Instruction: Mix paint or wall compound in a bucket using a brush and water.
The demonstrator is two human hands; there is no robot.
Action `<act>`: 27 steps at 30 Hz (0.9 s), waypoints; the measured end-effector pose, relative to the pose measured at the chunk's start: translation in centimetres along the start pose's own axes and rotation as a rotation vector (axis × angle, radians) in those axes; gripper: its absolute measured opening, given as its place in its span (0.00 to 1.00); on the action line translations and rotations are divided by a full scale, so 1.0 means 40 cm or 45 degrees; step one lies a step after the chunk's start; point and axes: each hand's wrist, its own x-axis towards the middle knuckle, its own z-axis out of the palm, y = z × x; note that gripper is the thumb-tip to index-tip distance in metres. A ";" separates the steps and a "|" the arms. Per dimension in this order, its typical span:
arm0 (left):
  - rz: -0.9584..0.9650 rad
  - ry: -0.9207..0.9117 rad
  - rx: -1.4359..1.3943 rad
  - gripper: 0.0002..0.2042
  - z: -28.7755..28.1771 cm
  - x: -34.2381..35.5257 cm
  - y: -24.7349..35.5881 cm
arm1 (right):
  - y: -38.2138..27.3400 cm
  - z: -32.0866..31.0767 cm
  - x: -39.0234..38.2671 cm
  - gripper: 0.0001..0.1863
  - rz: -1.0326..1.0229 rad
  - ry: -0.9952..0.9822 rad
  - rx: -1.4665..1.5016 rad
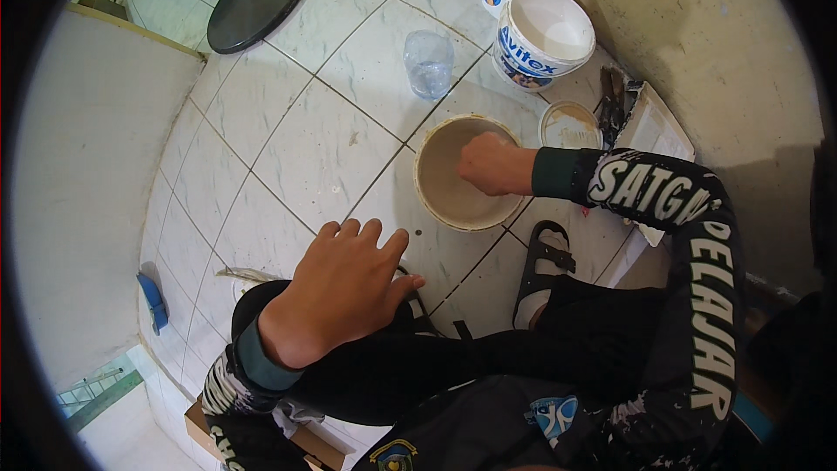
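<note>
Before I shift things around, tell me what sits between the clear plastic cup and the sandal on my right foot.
In the head view, the off-white bucket, with your right hand across its open mouth.

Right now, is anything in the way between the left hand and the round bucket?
Nothing visible blocks the left hand from the bucket: just floor tiles with a small dark spot show between them. The right hand, though, covers part of the bucket's opening.
</note>
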 end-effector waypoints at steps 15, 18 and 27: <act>-0.134 -0.321 -0.002 0.26 -0.039 0.013 0.022 | -0.002 0.004 0.003 0.07 -0.064 -0.114 -0.023; -0.137 -0.326 0.001 0.26 -0.043 0.012 0.026 | 0.010 0.010 0.015 0.06 -0.022 0.086 -0.129; -0.140 -0.334 -0.009 0.26 -0.044 0.015 0.023 | 0.002 0.054 0.006 0.06 -0.075 0.101 0.308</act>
